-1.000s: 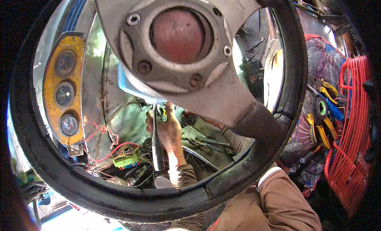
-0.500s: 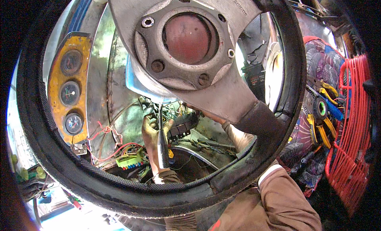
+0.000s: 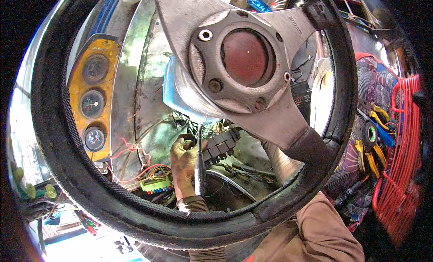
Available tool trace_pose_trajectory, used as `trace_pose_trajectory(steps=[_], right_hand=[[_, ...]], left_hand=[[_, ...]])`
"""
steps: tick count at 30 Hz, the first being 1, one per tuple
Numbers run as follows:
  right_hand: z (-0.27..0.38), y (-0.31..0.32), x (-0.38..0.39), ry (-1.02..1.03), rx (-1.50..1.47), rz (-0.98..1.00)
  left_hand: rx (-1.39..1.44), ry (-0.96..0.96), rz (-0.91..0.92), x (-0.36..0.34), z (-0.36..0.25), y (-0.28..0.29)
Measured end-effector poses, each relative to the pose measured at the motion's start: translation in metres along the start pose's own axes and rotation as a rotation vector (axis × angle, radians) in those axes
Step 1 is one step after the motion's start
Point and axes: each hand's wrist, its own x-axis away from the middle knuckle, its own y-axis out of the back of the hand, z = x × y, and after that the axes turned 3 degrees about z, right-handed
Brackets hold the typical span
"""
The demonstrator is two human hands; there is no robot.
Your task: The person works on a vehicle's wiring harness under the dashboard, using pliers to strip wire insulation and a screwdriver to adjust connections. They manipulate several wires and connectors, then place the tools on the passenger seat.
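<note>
Through the black-rimmed steering wheel (image 3: 268, 230), I see my left hand (image 3: 182, 163) with fingers curled on a black relay box (image 3: 221, 147), beside the upright column lever (image 3: 199, 176). The box sits tilted among loose wires (image 3: 214, 127) below the blue-edged column cover (image 3: 180, 100). My right hand is hidden behind the metal spoke; only its forearm (image 3: 284, 167) and part of the hand's edge show, at the box's right. A green fuse block (image 3: 153, 187) with coloured terminals lies lower left.
A yellow panel with three gauges (image 3: 83, 127) stands at left. At right are a patterned cushion (image 3: 374, 77), a red corded chair (image 3: 399, 163), yellow-handled pliers (image 3: 363, 158) and a tape roll (image 3: 371, 135). A black battery-like box (image 3: 302, 97) is behind the wheel.
The black relay box has come into clear view, tilted, with my left hand moved round to its left end. The whole view has shifted, putting the wheel's hub further right.
</note>
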Motion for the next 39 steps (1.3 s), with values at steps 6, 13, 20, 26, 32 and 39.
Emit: trace_pose_trajectory(steps=[6,13,20,26,32,39], right_hand=[[-0.050,-0.058,-0.015,0.196,-0.142,-0.316],[-0.022,-0.090,-0.009,0.272,0.055,-0.436],[-0.002,-0.071,0.021,0.048,-0.332,0.018],[0.007,-0.047,0.029,0.026,-0.393,0.144],[0.011,-0.056,0.025,0.051,-0.362,0.045],[0.017,-0.069,0.027,-0.045,-0.434,-0.045]], left_hand=[[0.227,-0.001,-0.041,-0.002,0.001,-0.005],[0.179,0.125,-0.011,-0.005,-0.004,0.008],[0.146,-0.031,-0.181,-0.013,0.021,-0.005],[0.110,0.063,-0.010,-0.016,0.014,0.002],[0.024,-0.047,-0.044,-0.009,0.012,0.009],[0.100,0.179,-0.053,-0.030,0.016,0.013]])
